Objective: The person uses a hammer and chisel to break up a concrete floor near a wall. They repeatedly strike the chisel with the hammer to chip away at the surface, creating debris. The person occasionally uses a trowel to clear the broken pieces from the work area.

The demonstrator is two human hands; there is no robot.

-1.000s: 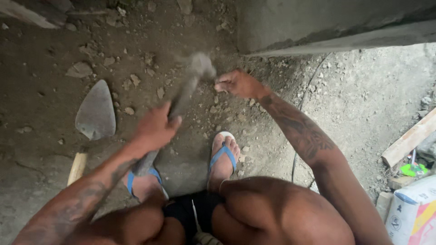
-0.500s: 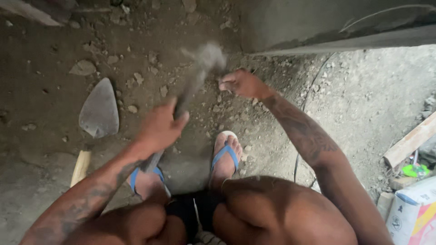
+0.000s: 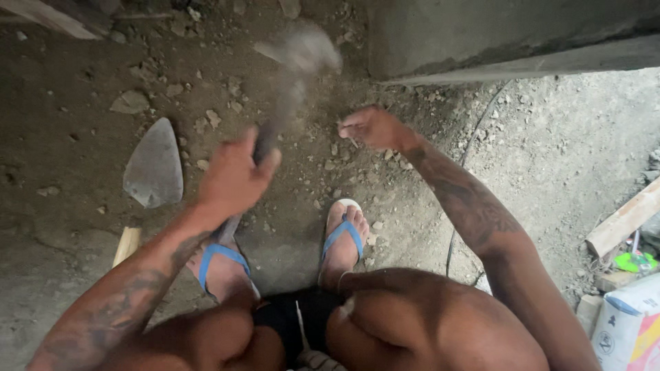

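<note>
Two bare hands are at work over a dirt floor [image 3: 82, 227] strewn with rubble. Left hand [image 3: 234, 175]: fingers wrapped tight round the handle of a hammer [image 3: 289, 82], which rises up and away from the fist toward the base of a concrete wall [image 3: 481, 34]. Hammer head is raised clear of the ground and heavily blurred; its exact shape cannot be told. Right hand [image 3: 371, 127]: fingers drawn together, pinching a thin pale object low against the floor, just right of the hammer and near the wall's foot. Object is too small to identify with certainty; it looks like a nail or a small chisel. The two hands are apart, not touching.

Person is squatting; both knees fill the lower frame. Feet are in blue flip-flops: left flip-flop [image 3: 216, 257] lies partly beneath the left forearm, right flip-flop [image 3: 344, 233] sits between the arms.

Surroundings: a trowel [image 3: 152, 165] lies flat on the floor left of the left hand, blade pointing away from the person, with its wooden handle [image 3: 126, 244] showing beside the forearm. A thin dark cable [image 3: 474, 130] runs along the ground past the right arm. At far right: a length of timber [image 3: 622, 220], a small green item [image 3: 636, 261], and a printed sack [image 3: 629, 330] at the corner.
</note>
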